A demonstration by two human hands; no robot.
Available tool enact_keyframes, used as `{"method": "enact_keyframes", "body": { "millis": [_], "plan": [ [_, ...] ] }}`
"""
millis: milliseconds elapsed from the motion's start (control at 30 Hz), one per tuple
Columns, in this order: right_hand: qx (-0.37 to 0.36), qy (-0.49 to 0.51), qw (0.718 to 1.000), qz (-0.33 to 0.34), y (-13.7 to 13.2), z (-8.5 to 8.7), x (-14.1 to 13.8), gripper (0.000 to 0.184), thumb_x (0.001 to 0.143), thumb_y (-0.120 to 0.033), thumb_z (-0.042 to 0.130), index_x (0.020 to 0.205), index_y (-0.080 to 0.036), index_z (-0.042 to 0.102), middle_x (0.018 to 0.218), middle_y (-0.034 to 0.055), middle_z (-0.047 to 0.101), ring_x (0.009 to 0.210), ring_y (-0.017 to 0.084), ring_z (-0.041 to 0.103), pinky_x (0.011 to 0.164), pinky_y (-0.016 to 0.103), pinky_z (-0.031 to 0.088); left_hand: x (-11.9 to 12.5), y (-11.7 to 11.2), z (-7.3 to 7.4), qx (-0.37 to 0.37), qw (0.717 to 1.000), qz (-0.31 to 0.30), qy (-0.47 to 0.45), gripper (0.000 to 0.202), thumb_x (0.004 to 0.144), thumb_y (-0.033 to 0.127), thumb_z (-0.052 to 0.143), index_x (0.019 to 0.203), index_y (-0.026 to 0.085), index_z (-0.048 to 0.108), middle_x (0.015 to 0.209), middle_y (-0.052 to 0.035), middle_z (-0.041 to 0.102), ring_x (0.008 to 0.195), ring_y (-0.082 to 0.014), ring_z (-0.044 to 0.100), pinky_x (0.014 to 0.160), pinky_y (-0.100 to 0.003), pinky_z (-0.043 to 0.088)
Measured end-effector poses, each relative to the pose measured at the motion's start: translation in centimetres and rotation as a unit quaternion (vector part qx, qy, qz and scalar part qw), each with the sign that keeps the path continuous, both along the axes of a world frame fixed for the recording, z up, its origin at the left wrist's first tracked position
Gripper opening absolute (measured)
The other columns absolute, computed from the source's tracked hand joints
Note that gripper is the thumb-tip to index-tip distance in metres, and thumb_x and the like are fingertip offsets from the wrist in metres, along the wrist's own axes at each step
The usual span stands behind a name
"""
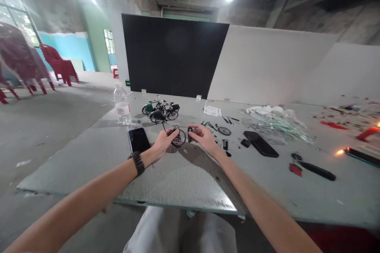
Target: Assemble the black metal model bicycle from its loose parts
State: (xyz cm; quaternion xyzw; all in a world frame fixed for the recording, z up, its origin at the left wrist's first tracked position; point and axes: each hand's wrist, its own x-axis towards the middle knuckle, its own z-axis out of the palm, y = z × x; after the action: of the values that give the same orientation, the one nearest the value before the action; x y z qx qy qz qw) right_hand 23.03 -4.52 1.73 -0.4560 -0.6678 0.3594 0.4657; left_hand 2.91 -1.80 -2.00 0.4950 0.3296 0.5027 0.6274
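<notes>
Left hand [164,142] closed on the partly built model bicycle [177,137], steadying it upright on the tabletop [184,178]. Right hand [203,137] pinches a small black part [190,130] just beside the frame. Finished model bicycles [162,111] stand behind it, and a smartphone [138,139] lies alongside.

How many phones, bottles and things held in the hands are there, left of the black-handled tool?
Phones: 2
Bottle: 1
Part-built bike, in the left hand: 1
Black part, in the right hand: 1
Total: 5
</notes>
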Motion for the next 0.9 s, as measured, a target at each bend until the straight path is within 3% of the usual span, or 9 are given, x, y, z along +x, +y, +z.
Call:
{"method": "enact_keyframes", "body": {
  "millis": [200,533,733,900],
  "plan": [
    [-0.010,0.048,0.999,0.011,0.0,-0.3,0.0,0.039,0.085,-0.044,0.075,0.115,-0.020,0.068,0.075,-0.0004,0.062,0.070,0.016,0.061,0.071,0.033,0.056,0.6,-0.3,0.5,-0.045,0.999,-0.004,-0.005,0.051,0.073,0.059,0.083,0.090,0.013,0.070,0.078,-0.0043,0.071,0.062,-0.0147,0.068,0.055,-0.024,0.053],
    [0.026,0.077,0.996,0.048,0.1,-0.1,-0.9,0.046,0.083,-0.049,0.079,0.119,-0.023,0.067,0.086,0.0033,0.070,0.078,0.019,0.069,0.080,0.038,0.062,0.6,-1.0,1.4,-0.072,0.996,-0.035,-0.038,0.052,0.085,0.064,0.070,0.087,0.012,0.067,0.080,-0.0088,0.075,0.063,-0.0152,0.070,0.054,-0.023,0.053],
    [0.053,0.059,0.997,0.021,0.0,0.5,-1.9,0.051,0.078,-0.054,0.081,0.115,-0.021,0.068,0.086,0.0045,0.071,0.076,0.020,0.069,0.076,0.038,0.063,0.5,-1.5,1.7,-0.058,0.997,-0.050,-0.030,0.050,0.084,0.061,0.073,0.092,0.012,0.068,0.081,-0.0082,0.074,0.061,-0.0132,0.067,0.051,-0.021,0.049],
    [0.092,-0.006,0.996,0.001,0.0,0.8,-1.8,0.046,0.084,-0.051,0.077,0.117,-0.020,0.071,0.083,0.0055,0.071,0.072,0.019,0.066,0.069,0.034,0.058,0.5,-1.6,1.7,-0.056,0.998,-0.030,-0.009,0.045,0.087,0.057,0.072,0.091,0.012,0.066,0.075,-0.0060,0.072,0.057,-0.0129,0.065,0.047,-0.020,0.047]
  ]
}}
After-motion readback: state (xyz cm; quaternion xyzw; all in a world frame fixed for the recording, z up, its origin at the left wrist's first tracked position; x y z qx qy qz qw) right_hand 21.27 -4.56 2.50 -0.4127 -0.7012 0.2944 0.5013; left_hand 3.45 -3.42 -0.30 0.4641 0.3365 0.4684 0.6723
